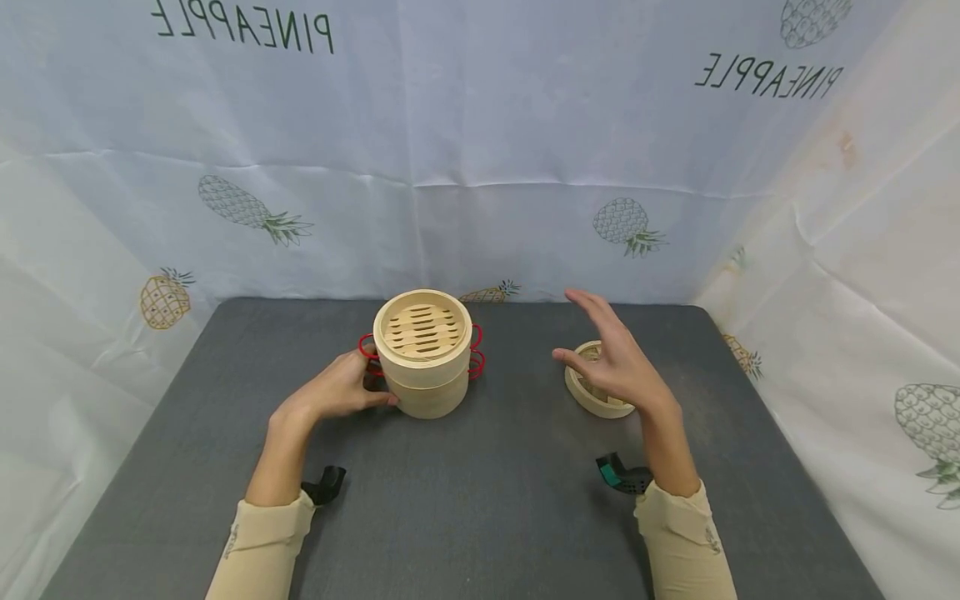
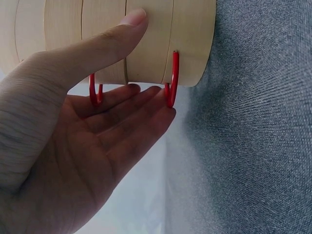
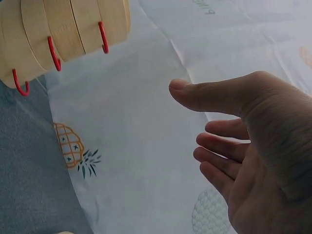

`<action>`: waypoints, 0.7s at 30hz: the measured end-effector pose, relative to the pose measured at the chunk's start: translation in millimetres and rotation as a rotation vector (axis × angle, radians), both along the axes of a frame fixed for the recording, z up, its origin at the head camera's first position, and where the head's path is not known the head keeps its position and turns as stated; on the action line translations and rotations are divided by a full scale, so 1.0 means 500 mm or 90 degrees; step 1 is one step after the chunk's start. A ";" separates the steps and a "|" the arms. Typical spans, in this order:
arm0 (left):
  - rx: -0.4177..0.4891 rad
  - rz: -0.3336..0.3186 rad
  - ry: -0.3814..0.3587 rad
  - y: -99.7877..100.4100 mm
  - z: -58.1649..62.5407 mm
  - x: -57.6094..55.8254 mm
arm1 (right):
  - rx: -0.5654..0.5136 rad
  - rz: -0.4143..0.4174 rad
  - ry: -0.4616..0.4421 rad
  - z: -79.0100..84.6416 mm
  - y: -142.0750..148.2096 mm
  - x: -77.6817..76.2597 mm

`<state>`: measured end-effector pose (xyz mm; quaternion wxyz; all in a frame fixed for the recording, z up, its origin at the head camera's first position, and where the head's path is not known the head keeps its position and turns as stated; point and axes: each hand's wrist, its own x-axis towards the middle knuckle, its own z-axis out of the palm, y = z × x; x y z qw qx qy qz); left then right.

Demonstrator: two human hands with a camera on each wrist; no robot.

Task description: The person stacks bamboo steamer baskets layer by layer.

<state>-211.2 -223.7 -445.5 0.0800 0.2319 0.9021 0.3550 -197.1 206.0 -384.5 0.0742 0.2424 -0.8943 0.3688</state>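
Note:
A stack of bamboo steamer baskets (image 1: 423, 375) with red side handles stands at the middle of the table, its slotted inner floor facing up. My left hand (image 1: 341, 387) holds the stack from its left side. In the left wrist view the thumb (image 2: 117, 39) lies along the pale wall, and the other fingers reach behind the red handles (image 2: 174, 73). Away from the stack, my right hand (image 1: 618, 358) hovers with thumb and fingers spread and nothing between them. Below it is a shallow round bamboo piece (image 1: 596, 407), partly covered by that hand in the head view.
The dark grey table (image 1: 480, 517) runs back to a white curtain (image 1: 510, 125) printed with pineapples, which also closes off both sides. Black wrist mounts (image 1: 326, 485) stick out from each forearm, low over the tabletop.

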 end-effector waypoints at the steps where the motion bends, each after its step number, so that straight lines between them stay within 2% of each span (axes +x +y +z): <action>1: 0.000 0.000 0.000 0.000 0.000 0.000 | -0.002 0.000 0.000 -0.002 0.005 -0.002; 6: 0.002 0.000 0.001 -0.001 -0.001 -0.001 | -0.004 -0.010 -0.007 -0.013 0.027 -0.012; 13: 0.001 0.000 0.004 -0.003 -0.003 -0.001 | 0.011 -0.038 -0.053 -0.030 0.055 -0.021; 21: 0.000 -0.002 0.009 -0.002 -0.003 0.001 | 0.015 -0.053 -0.071 -0.058 0.111 -0.031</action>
